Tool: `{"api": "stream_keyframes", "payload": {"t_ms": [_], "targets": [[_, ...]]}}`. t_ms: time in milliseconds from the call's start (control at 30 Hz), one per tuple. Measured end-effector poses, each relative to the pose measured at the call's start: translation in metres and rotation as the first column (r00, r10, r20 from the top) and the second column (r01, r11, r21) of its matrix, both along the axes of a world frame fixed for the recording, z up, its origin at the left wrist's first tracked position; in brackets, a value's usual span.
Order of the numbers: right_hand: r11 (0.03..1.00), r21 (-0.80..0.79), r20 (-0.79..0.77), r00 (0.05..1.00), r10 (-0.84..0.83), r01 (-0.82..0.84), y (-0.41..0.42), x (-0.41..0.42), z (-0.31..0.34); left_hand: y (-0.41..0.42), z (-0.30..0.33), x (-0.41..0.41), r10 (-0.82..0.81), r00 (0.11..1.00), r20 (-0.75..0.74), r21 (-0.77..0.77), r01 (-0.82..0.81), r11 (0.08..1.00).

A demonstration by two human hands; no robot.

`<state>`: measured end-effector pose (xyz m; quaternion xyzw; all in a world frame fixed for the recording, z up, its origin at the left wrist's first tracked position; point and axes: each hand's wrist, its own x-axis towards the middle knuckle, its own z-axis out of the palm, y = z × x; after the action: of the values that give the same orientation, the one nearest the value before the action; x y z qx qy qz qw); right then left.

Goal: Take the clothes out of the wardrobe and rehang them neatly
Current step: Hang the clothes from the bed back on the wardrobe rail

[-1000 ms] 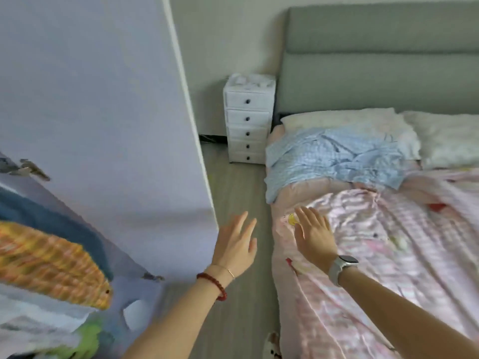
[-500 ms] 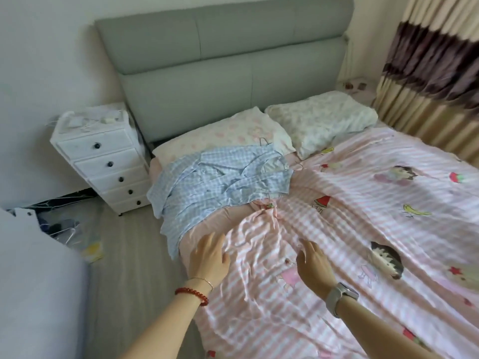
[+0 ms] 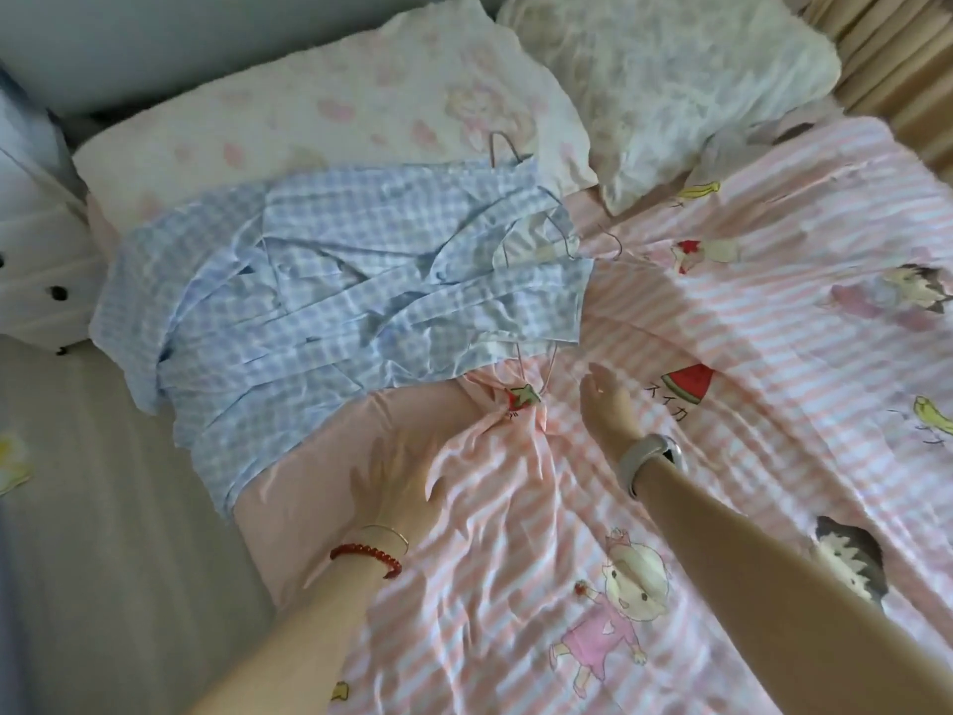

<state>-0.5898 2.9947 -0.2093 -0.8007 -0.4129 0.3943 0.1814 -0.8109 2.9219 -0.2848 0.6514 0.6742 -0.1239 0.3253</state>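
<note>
Now blue checked clothes (image 3: 330,296), pink bed (image 3: 748,312), open hands

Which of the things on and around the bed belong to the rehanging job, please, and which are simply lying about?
For the job:
- blue checked garment, spread on the bed
- wire hanger at its lower edge
- left hand and right hand, both open over the bedding

Just lying about:
- two pillows
- pink striped duvet
- white drawer unit

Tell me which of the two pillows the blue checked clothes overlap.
The pink-print pillow, the one toward the drawer side. The blue checked clothes cover its lower edge; the pale floral pillow beside it lies clear.
</note>
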Motion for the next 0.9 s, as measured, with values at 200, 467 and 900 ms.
{"api": "stream_keyframes", "payload": {"t_ms": [200,467,900], "targets": [[0.979,-0.02,-0.12,0.971,-0.205,0.204,0.075,0.0,-0.07,-0.003,-0.076,-0.002,-0.036,0.99,-0.133,0.078,0.047,0.996],[0.838,-0.159,-0.419,0.733,-0.536,0.522,0.116,-0.019,-0.067,-0.002,-0.082,-0.003,-0.047,0.99,-0.133,0.073,0.058,0.996],[0.819,0.573,0.047,0.997,-0.066,0.027,-0.015,-0.024,0.068,-0.011,0.05,-0.046,0.27,0.89,0.368,0.315,-0.393,0.864]]}}
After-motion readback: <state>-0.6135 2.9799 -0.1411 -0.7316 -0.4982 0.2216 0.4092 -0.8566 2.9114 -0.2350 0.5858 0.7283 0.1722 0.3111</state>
